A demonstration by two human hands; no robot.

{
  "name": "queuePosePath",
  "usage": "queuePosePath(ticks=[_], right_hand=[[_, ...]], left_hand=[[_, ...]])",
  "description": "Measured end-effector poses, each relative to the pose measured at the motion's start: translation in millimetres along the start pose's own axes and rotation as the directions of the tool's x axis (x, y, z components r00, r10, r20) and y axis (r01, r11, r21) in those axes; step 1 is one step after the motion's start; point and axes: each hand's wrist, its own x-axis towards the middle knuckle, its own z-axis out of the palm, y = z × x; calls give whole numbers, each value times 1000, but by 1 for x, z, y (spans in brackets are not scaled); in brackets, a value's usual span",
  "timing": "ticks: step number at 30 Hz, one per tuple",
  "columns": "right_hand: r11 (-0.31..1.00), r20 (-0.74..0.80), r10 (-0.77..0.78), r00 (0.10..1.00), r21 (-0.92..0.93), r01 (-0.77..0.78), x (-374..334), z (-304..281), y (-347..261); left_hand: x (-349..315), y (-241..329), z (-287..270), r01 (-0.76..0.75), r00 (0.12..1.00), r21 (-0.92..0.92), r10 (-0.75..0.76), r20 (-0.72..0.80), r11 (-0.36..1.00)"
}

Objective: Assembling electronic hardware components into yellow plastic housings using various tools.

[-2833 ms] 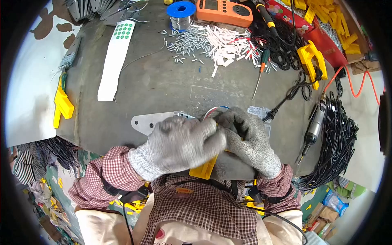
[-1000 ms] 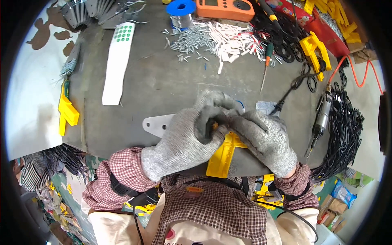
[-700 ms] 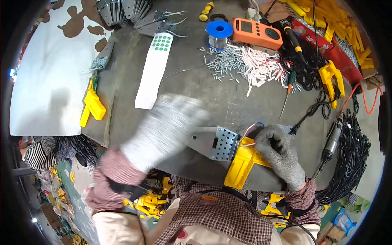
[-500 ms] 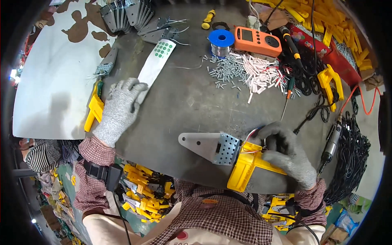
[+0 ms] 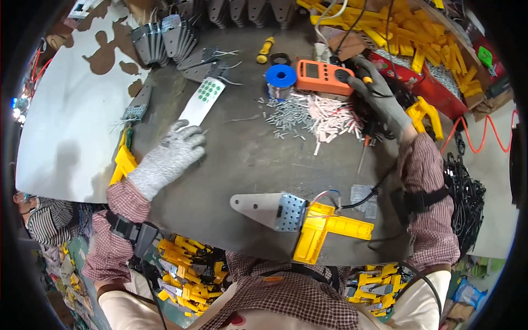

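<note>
Step, as judged from the hands' positions: taking up the tool [image 5: 367, 80].

1. Right hand [image 5: 381, 98]: fingers curled about the tool, beside the meter [image 5: 325, 77]. Whether the grip is firm cannot be told. Secure the tool by its handle before lifting. Treat its far end as hot; it may be a soldering iron.

2. Left hand [image 5: 169, 158]: palm down, fingers loosely spread over the near end of the strip [image 5: 200, 105]. No firm hold on it is visible. Use light pressure only; the strip looks easy to crease.

3. Lift the tool clear before drawing it back. The sleeves [image 5: 331, 114] and screws [image 5: 286, 116] lie loose close by and could scatter. The driver [image 5: 366, 144] also points toward the near side; pass above it.

4. The shell [image 5: 315, 228] lies near the front edge of the worktop [image 5: 220, 181], apart from both hands. The plate [image 5: 264, 209] rests against its left side. Avoid knocking either one.

5. Thin wires [image 5: 319, 194] arch above the shell, and the cord [image 5: 363, 202] leads away to the right. Approach from above so that neither snags. Steady the shell before applying any tool.
</note>
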Motion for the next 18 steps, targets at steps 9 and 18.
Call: queuePosePath(ticks=[9,18], right_hand=[[964,-316,186,930,241,-111,-66,-64,-133],[719,155,484,861,490,-493,-86,-12,-86]], left_hand=[[55,117,-43,-242,894,-909,-286,-344,338],[105,158,-10,-205,924,-946,-370,-102,-252]])
